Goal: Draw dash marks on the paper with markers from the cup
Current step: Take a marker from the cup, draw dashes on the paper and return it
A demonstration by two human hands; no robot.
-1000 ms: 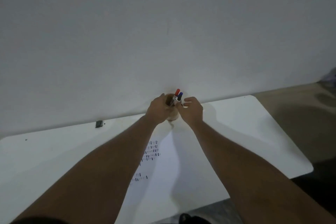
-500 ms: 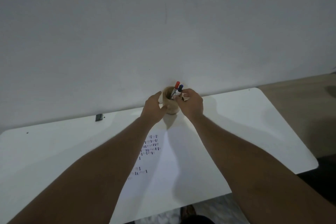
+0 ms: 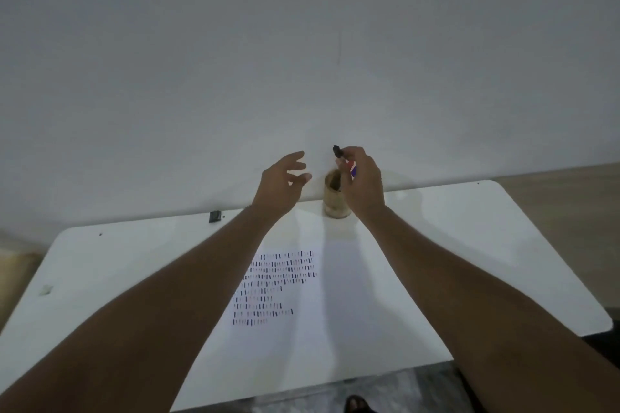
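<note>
A tan cup (image 3: 333,199) stands at the far edge of the white table (image 3: 469,245), against the wall. My right hand (image 3: 364,183) is raised just above and right of the cup, shut on a marker (image 3: 339,152) whose dark cap pokes up past my fingers; a bit of blue and red shows in my palm. My left hand (image 3: 281,183) hovers left of the cup with its fingers spread, holding nothing and not touching the cup. The paper (image 3: 302,329) lies between my forearms, with several rows of short dash marks in its upper left part.
A small dark block (image 3: 215,216) sits at the table's far edge, left of my left hand. The grey wall rises directly behind the cup. A tiny smudge (image 3: 45,290) marks the left side of the table. Floor shows past the table's right and near edges.
My right hand has lifted a marker up out of the cup. My left hand has let go of the cup and opened, moving slightly left and up.
</note>
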